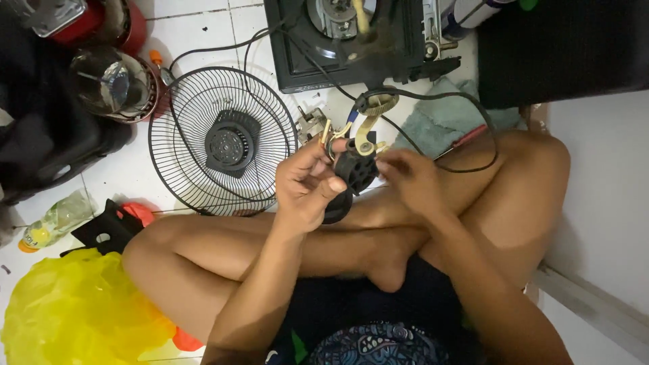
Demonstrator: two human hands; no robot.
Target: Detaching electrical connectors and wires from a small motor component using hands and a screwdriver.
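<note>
I sit cross-legged on a white tiled floor. My left hand (307,186) grips a small black plastic part (349,177) with brass metal tabs and wires on top, held above my knees. My right hand (409,177) touches the same part from the right, its fingertips pinching at the upper edge near a brass tab (367,128). A black cable (466,108) loops from the part over my right knee. The underside of the part is hidden by my left thumb.
A round black wire fan grille (223,142) lies on the floor ahead. Behind it stands an opened black appliance housing (351,40). A teal cloth (443,118), a red-handled tool (466,138), a yellow plastic bag (74,311), a bottle (54,223) and blender jars (111,84) surround me.
</note>
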